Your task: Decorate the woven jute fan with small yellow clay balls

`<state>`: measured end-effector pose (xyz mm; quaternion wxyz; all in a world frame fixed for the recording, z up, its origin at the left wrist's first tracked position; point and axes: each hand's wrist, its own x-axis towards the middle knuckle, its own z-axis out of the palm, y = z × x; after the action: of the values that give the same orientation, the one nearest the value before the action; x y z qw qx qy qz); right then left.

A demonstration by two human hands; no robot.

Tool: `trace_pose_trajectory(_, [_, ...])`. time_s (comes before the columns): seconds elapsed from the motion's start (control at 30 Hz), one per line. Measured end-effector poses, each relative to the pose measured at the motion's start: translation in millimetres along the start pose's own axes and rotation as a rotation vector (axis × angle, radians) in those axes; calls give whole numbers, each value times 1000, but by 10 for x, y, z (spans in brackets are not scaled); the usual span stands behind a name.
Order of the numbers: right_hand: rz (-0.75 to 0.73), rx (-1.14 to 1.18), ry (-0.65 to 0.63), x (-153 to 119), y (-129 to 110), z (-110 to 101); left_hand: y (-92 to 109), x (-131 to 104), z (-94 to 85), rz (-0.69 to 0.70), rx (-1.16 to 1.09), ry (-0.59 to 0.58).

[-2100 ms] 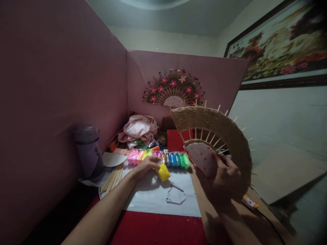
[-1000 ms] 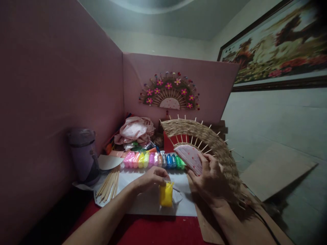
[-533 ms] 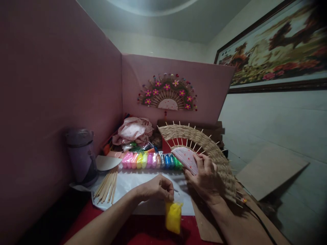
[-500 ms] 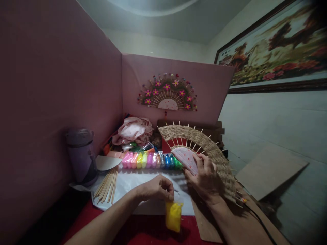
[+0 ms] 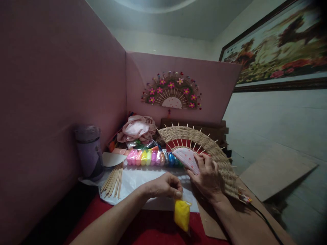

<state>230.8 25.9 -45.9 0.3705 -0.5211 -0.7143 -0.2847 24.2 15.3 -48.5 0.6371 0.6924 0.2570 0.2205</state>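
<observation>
My left hand (image 5: 167, 186) pinches the top of a small clear bag of yellow modelling clay (image 5: 182, 214), which hangs below the fingers over the red tabletop. On the right, my right hand (image 5: 207, 173) grips a woven fan (image 5: 198, 133) by its half-round, red-spotted white fabric base (image 5: 186, 158). Thin sticks poke out past the fan's twine band. Behind my hands lies a row of bagged modelling clay (image 5: 150, 158) in many colours, its right end hidden by the fan.
Thin wooden sticks (image 5: 112, 180) lie on a white sheet (image 5: 138, 180) at the left, beside a purple flask (image 5: 89, 153). A crumpled pink cloth (image 5: 138, 129) sits farther back. A finished flowered fan (image 5: 171, 91) hangs on the pink panel. Cardboard (image 5: 211, 217) lies under my right arm.
The whole view has shifted slightly, so most things appear farther right. Both hands keep their holds, and the yellow bag hangs a little more tilted.
</observation>
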Motion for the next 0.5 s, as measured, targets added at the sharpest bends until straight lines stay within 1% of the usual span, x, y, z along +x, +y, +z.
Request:
trace_pose_trajectory(0.13, [-54,29,-34,-10,7,-6,-21,21,13,-7,2,-4])
trace_pose_trajectory(0.27, [-143,72,-39,-33,-8,39,10,12,44,-19,2,-23])
trace_pose_trajectory(0.5, [-239,176,-93,-64,-47,99,53,2,77,-9,-9,-39])
